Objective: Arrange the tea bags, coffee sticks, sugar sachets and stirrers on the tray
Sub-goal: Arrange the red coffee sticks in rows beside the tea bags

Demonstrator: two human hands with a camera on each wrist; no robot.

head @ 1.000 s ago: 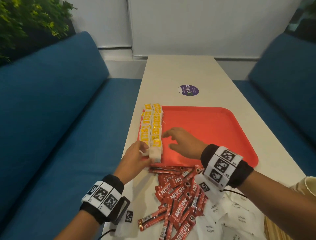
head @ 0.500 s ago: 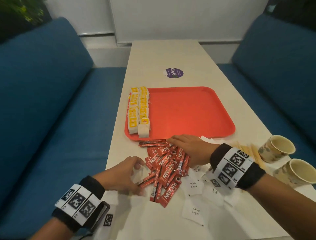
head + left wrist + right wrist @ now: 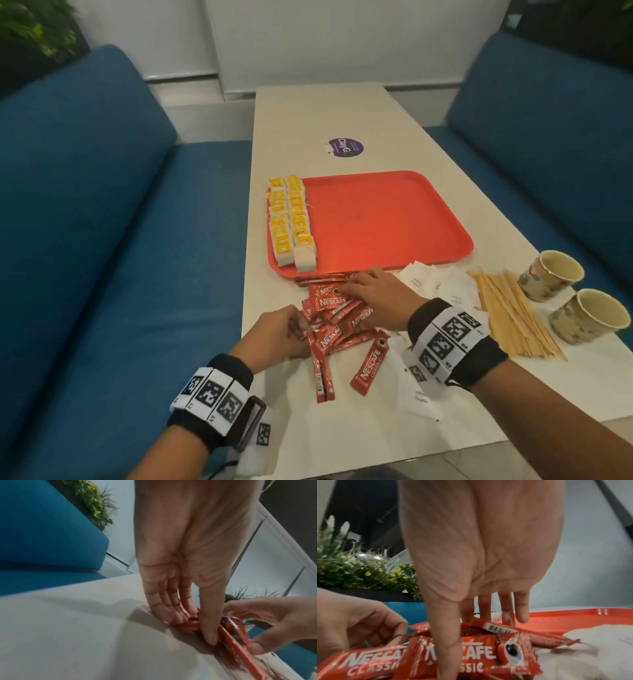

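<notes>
While the coffee sticks (image 3: 337, 318) lie heaped beside the tray (image 3: 383, 219), both hands press in, left hand (image 3: 274, 334) pinching some, right hand (image 3: 380, 298) spread flat on top

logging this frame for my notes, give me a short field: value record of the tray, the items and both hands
tray: red, on the table, mostly bare
tea bags: two rows along the tray's left edge
coffee sticks: loose pile on the table, just before the tray
sugar sachets: on the table, right of the sticks
stirrers: bundle beside two paper cups
left hand: fingers curled on the sticks
right hand: spread flat on the pile
</notes>
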